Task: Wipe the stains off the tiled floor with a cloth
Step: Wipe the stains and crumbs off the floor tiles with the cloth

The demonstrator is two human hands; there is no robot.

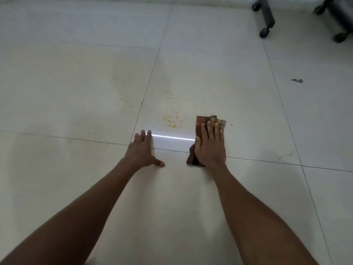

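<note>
A folded checked cloth point(219, 121), brown and red, lies flat on the pale tiled floor point(210, 77). My right hand point(210, 146) presses down on it, palm flat, fingers spread over its far end. Yellow-orange stain specks point(172, 121) are scattered on the tile just left of the cloth, with more specks trailing away towards the far side and one speck point(231, 124) to the cloth's right. My left hand point(142, 150) rests flat on the floor to the left, fingers apart, holding nothing.
Black wheeled chair bases point(266, 20) point(340, 22) stand at the far right. A small dark scrap point(297, 80) lies on the tile to the right. A faint yellowish smear point(122, 83) marks the left tile. A bright light reflection point(172, 137) runs between my hands.
</note>
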